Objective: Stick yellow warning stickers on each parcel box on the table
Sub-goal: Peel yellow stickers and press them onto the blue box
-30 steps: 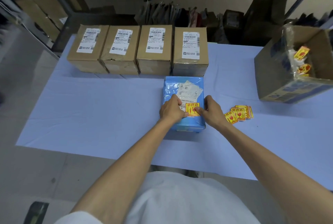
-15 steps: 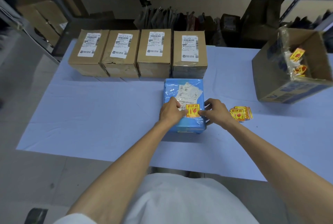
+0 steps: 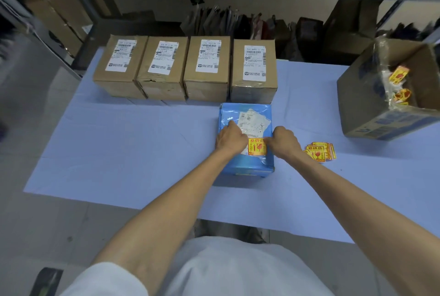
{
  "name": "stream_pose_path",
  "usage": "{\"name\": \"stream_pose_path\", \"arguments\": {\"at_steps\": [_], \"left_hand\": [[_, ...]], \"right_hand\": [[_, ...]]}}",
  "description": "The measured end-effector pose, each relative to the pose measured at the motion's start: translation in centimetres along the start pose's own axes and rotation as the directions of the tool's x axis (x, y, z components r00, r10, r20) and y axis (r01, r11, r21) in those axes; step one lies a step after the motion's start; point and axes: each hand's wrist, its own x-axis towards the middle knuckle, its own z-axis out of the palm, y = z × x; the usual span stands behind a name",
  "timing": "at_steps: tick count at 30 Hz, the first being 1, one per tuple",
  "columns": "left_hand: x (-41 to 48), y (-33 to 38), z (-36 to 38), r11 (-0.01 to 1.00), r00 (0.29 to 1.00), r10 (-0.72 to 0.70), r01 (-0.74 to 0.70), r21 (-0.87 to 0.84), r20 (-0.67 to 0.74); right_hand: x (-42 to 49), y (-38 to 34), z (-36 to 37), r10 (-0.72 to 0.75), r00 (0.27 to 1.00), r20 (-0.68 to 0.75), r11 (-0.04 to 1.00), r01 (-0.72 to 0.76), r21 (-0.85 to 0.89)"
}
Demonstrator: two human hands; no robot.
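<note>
Status: one of five parcels labelled. The yellow warning sticker (image 3: 256, 147) lies on top of the blue parcel (image 3: 247, 164), at the near middle of the surface (image 3: 119, 148). Your left hand (image 3: 231, 139) and right hand (image 3: 283, 142) rest at its two side edges; the fingers are bent away from the camera, so whether they press or pinch cannot be told. The four brown boxes (image 3: 207, 57) in the far row show white shipping labels only. Treat these as outstanding. Spare stickers (image 3: 320, 151) lie just right of the blue parcel

Left hand (image 3: 231, 139) and right hand (image 3: 284, 141) on a blue parcel (image 3: 247, 167), either side of its yellow sticker (image 3: 257, 147), brown boxes (image 3: 207, 86) behind.
</note>
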Motion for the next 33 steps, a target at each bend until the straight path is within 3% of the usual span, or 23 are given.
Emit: {"name": "stream_pose_path", "arguments": {"at_steps": [2, 4, 6, 11, 16, 20, 23, 28, 33], "left_hand": [[0.2, 0.9, -1.6, 0.986, 0.999, 0.006, 0.002, -0.166, 0.046], [0.1, 1.8, -3.1, 0.944, 0.995, 0.075, -0.049, -0.326, 0.066], [0.0, 2.4, -4.3, 0.873, 0.985, 0.169, -0.127, -0.472, 0.048], [-0.6, 3.5, -6.9, 0.667, 0.983, 0.135, -0.183, -0.723, -0.125], [-2.0, 4.0, -7.6, 0.679, 0.959, 0.219, -0.283, -0.677, -0.181], [-2.2, 4.0, -7.8, 0.733, 0.955, 0.265, -0.289, -0.616, -0.133], [-2.9, 4.4, -7.8, 0.682, 0.961, 0.262, -0.248, -0.688, -0.087], [-3.0, 4.8, -8.6, 0.603, 0.953, 0.269, -0.282, -0.746, -0.144], [-2.0, 5.4, -9.2, 0.621, 0.953, 0.224, -0.302, -0.723, -0.206]], "right_hand": [[-0.8, -1.3, -0.4, -0.169, 0.971, -0.169, 0.980, 0.148, -0.133], [-1.6, -2.7, -0.7, -0.389, 0.888, -0.245, 0.921, 0.384, -0.071], [-2.1, -4.1, -1.4, -0.499, 0.816, -0.290, 0.846, 0.531, 0.038], [-2.5, -5.6, -3.5, -0.532, 0.721, -0.443, 0.758, 0.639, 0.131], [-3.4, -5.4, -4.0, -0.541, 0.636, -0.551, 0.678, 0.717, 0.162], [-3.5, -5.6, -4.5, -0.546, 0.636, -0.545, 0.673, 0.721, 0.166], [-3.6, -6.4, -4.8, -0.519, 0.664, -0.539, 0.714, 0.683, 0.153], [-3.3, -7.1, -5.5, -0.356, 0.789, -0.501, 0.690, 0.583, 0.429], [-3.4, -7.1, -6.2, -0.280, 0.787, -0.549, 0.600, 0.590, 0.540]]}}
